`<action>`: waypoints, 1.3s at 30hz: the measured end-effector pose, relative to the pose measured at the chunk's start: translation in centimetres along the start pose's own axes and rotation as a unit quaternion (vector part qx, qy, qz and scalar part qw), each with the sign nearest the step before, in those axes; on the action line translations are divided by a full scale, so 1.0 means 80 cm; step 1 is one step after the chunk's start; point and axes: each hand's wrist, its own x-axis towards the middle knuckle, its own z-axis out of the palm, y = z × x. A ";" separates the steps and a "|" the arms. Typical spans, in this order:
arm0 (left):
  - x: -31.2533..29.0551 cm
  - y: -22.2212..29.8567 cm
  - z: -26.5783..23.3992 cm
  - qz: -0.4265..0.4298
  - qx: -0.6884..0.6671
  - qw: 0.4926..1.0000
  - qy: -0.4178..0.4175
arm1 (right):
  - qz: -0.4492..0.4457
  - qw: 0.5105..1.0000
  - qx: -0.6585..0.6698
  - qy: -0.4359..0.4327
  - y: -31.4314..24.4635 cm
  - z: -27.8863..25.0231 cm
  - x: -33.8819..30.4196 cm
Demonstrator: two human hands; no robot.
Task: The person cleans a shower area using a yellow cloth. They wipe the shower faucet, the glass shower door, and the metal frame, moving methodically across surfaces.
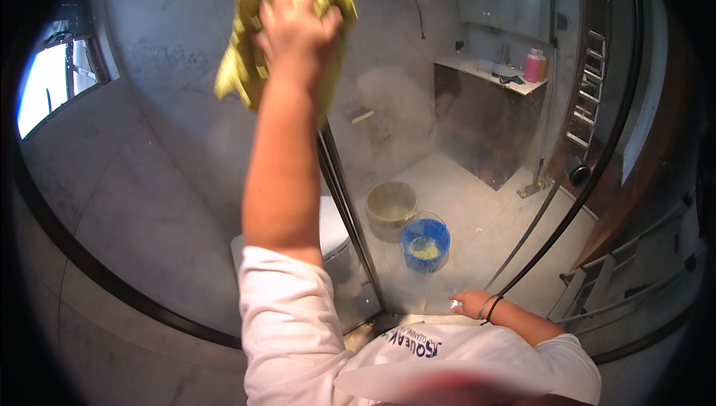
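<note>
My left arm reaches up, and the left hand point(297, 33) presses a yellow cloth point(242, 70) against an upright glass panel. Its fingers are spread over the cloth, bunching part of it, while a loose corner hangs to the left. Down at the lower right, my right hand point(476, 304) is closed beside the lower part of the glass. A small whitish bit shows at its fingertips, too small to name. Through the glass, a blue bucket point(443, 238) with pale yellowish contents stands on the floor next to a grey-brown bucket point(382, 228).
A dark metal frame post point(347, 204) runs down beside my left arm, with a white toilet point(328, 223) behind it. Farther off stand a dark vanity cabinet point(477, 122) and a pink bottle point(532, 67). At right are an upright ladder point(587, 89) and another ladder point(615, 268).
</note>
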 end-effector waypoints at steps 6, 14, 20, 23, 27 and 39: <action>-0.011 -0.001 0.009 0.068 -0.028 0.995 0.074 | 0.016 0.999 0.012 0.027 0.023 0.019 -0.017; -0.491 0.031 0.049 0.082 -0.056 0.959 -0.265 | 0.024 0.999 0.029 -0.007 0.035 0.035 -0.027; -0.597 0.016 0.057 0.180 -0.122 0.910 -0.354 | 0.026 0.999 -0.004 -0.025 0.033 0.037 -0.032; -0.499 0.029 0.046 0.156 -0.199 0.936 -0.244 | 0.041 0.999 -0.007 -0.025 0.036 0.036 -0.035; -0.281 0.047 0.041 0.230 -0.104 0.954 -0.159 | 0.062 0.997 -0.028 -0.023 0.042 0.030 -0.040; -0.156 0.097 0.043 0.183 -0.110 0.976 -0.045 | 0.084 0.991 0.088 0.055 0.038 0.025 -0.057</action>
